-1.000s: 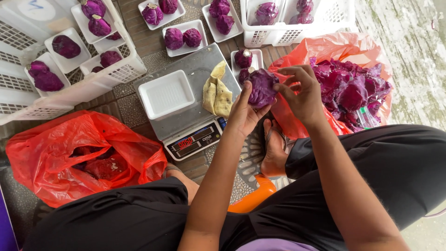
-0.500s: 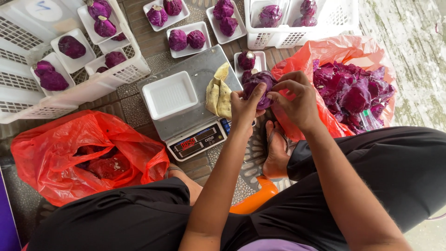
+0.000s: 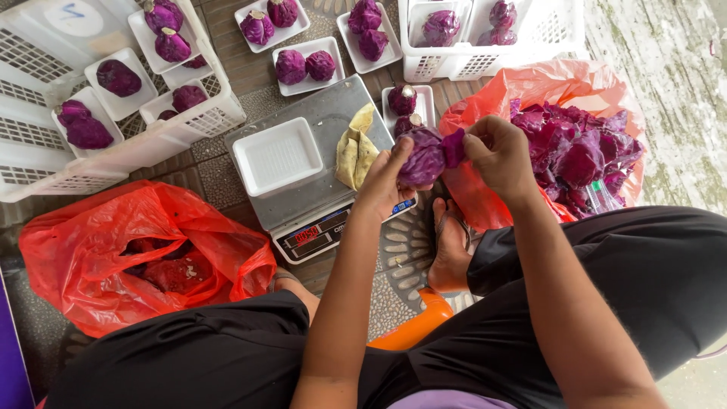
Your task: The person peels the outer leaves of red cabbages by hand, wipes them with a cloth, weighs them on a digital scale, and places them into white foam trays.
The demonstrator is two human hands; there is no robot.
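Observation:
My left hand (image 3: 388, 180) grips a small purple cabbage (image 3: 425, 157) from below, held above the right edge of a grey digital scale (image 3: 316, 182). My right hand (image 3: 500, 155) pinches a loose outer leaf (image 3: 454, 147) on the cabbage's right side. An empty white foam tray (image 3: 277, 155) sits on the scale's platform beside a few yellowish leaves (image 3: 354, 148). Just behind the cabbage a small white tray (image 3: 409, 106) holds two small purple cabbages.
A red bag (image 3: 598, 91) of purple cabbage leaves lies to the right, another red bag (image 3: 113, 242) to the left. White crates (image 3: 113, 144) and several foam trays (image 3: 307, 67) with cabbages stand behind the scale. My bare foot (image 3: 450, 250) rests below.
Both hands have shifted slightly with the cabbage, and my right hand now pulls a leaf outward from its right side.

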